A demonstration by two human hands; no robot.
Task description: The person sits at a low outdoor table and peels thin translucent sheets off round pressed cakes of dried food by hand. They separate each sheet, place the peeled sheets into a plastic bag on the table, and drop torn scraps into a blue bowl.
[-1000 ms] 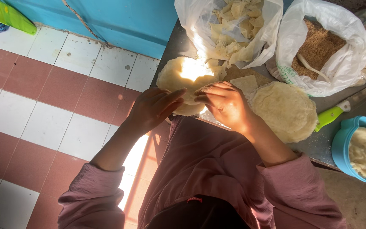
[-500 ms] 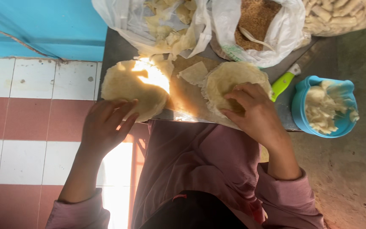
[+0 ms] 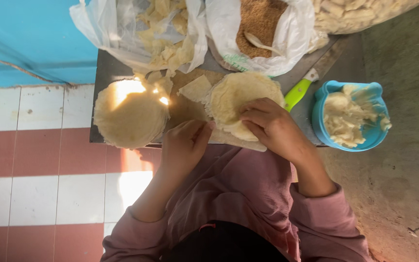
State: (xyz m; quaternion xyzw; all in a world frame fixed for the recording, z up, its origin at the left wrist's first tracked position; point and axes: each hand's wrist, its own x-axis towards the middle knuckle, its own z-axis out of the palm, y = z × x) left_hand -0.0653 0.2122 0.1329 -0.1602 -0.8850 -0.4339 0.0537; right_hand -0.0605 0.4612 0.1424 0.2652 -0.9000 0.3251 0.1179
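Now the right hand (image 3: 272, 128) pinches the top wrapper (image 3: 241, 99) off its stack, the left hand (image 3: 186, 145) open beside, so peeling 1 sheet free seems next.

Red-and-white tiled floor (image 3: 40, 160), blue wall (image 3: 25, 39) — sunlit patches, bare concrete (image 3: 403, 170)

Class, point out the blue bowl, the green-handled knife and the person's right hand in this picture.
blue bowl (image 3: 322, 127), head view, on its left rim.
green-handled knife (image 3: 298, 93), head view, on the green handle.
right hand (image 3: 273, 127), head view, on the back of the hand.
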